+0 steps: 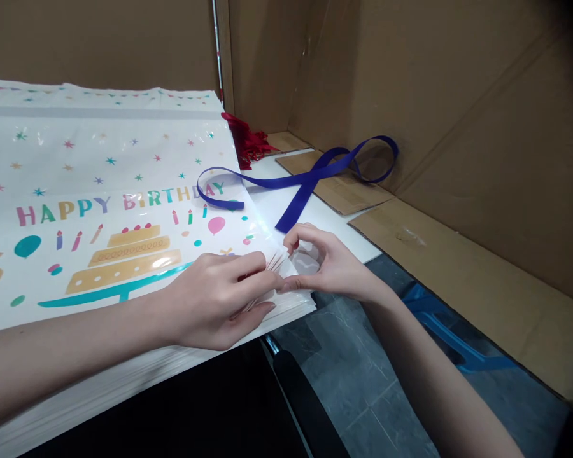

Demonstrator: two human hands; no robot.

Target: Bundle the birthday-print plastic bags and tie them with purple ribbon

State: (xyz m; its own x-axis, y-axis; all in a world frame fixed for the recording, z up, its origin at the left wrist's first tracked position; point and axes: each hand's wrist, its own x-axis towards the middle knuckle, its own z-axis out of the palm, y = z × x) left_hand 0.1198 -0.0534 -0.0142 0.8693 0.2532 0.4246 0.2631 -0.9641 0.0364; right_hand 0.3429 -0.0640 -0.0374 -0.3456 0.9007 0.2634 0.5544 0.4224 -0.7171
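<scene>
A thick stack of white sheets printed with "HAPPY BIRTHDAY" and a cake point(138, 143) covers the left side of the table. At its near right corner, my left hand point(224, 299) pinches the fanned corners of several sheets between thumb and fingers. Just to the right, my right hand point(327, 264) curls with thumb and index finger at the same corner, around clear, thin plastic. Its thumb tip meets the fingers of my left hand. A blue-purple ribbon point(310, 178) lies looped behind my hands, one end resting on the top sheet.
Red tasselled material point(251, 143) sits behind the stack. Cardboard walls point(439, 121) stand at the back and right, with cardboard flaps point(344, 187) on the white tabletop. Below are a black armrest point(305, 401), a blue plastic object point(449, 337) and grey floor tiles.
</scene>
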